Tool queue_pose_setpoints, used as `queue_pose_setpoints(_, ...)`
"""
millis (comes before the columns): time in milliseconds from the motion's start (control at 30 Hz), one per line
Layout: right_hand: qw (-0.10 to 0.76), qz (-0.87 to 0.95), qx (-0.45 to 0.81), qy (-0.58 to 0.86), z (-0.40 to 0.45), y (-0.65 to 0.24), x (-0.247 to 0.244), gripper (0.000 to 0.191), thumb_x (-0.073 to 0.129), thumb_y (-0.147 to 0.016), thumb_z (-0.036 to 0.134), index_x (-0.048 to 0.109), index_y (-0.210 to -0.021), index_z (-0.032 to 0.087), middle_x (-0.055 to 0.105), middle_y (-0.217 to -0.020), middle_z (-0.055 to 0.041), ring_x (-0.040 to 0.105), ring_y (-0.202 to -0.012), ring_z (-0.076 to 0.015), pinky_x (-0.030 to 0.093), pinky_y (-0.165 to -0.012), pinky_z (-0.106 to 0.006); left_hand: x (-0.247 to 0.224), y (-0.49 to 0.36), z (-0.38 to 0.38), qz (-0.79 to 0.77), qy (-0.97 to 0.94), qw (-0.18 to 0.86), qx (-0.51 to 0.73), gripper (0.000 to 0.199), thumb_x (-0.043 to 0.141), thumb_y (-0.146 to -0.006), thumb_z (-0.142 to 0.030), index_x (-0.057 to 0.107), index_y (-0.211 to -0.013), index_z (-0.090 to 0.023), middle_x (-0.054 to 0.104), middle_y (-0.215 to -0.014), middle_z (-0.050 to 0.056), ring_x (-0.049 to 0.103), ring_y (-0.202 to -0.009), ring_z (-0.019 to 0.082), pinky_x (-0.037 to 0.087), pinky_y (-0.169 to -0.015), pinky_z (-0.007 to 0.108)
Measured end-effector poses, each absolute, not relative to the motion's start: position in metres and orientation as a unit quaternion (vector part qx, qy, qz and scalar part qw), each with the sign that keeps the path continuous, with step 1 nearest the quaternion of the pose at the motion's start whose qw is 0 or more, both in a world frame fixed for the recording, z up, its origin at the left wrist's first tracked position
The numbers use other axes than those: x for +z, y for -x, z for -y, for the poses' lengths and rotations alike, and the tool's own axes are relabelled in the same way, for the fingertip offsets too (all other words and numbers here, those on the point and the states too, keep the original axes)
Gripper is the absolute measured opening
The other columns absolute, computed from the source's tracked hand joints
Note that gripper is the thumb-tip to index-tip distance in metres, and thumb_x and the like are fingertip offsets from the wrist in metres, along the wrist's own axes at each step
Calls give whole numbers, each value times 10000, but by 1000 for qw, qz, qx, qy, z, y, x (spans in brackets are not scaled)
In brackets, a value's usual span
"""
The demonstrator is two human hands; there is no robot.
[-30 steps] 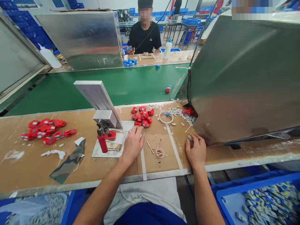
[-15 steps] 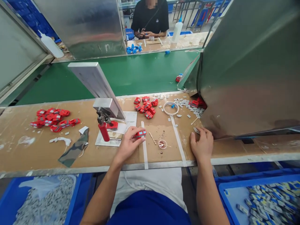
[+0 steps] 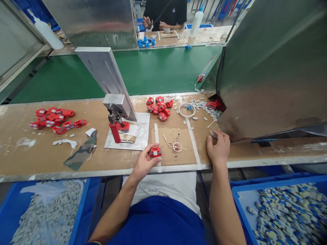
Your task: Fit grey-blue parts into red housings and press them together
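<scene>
A small red toy car body (image 3: 155,152) is pinched between the thumb and fingers of my left hand (image 3: 143,162), just above the front part of the bench. Its top faces me, with a recess showing. My right hand (image 3: 218,147) rests on the bench to the right, fingers closed around a small grey piece (image 3: 213,134) that sticks out at the fingertips. Between the hands lie a small round dish (image 3: 177,147) with a stick across it and a wooden stick (image 3: 166,141). Further back sits a cluster of red toy cars (image 3: 160,108).
A press with a red handle (image 3: 115,132) stands left of centre. More red cars (image 3: 55,118) lie far left. A white tape ring (image 3: 187,110) sits near scattered grey pieces (image 3: 201,103). Metal panel (image 3: 270,75) borders the right. Across the green belt (image 3: 158,71) a person works.
My left hand has drawn the red toy car closer to me and turned it so its recessed top shows. My right hand stays at about the same spot with the grey piece.
</scene>
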State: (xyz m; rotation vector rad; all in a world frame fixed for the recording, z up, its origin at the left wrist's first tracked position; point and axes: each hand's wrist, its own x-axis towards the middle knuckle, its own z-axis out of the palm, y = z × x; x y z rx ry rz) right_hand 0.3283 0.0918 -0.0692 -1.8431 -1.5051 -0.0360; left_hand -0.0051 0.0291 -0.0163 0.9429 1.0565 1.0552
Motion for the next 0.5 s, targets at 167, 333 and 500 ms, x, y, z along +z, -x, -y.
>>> queue_pose_setpoints(167, 393, 577, -33, 715, -91, -325, -61, 378, 572, -894, 346, 652, -1195, 133, 575, -1278, -215, 540, -1246, -355, 436, -1072, -564, -26, -2, -19, -482, -474, 586, 447, 488, 793, -824, -369, 684, -1263, -185, 640, -1282, 132, 663, -1099, 246, 593, -865, 321)
queue_pose_setpoints(333, 470, 607, -17, 641, -65, -303, -35, 267, 527, -968, 352, 650, -1128, 178, 663, -1158, -165, 630, -1109, -300, 504, -991, -510, -28, -3, -16, -485, -512, 564, 429, 450, 777, -836, -302, 694, -1260, -179, 639, -1397, 160, 630, -1265, 282, 532, -1056, 390)
queue_pose_setpoints(500, 429, 665, 297, 534, -36, -269, -29, 328, 553, -994, 404, 603, -1253, 210, 715, -1008, -98, 657, -785, -194, 561, -728, -343, -25, -1, -14, -494, -531, 556, 407, 404, 822, -788, -283, 610, -1116, -179, 689, -1328, 171, 685, -1136, 249, 552, -932, 339)
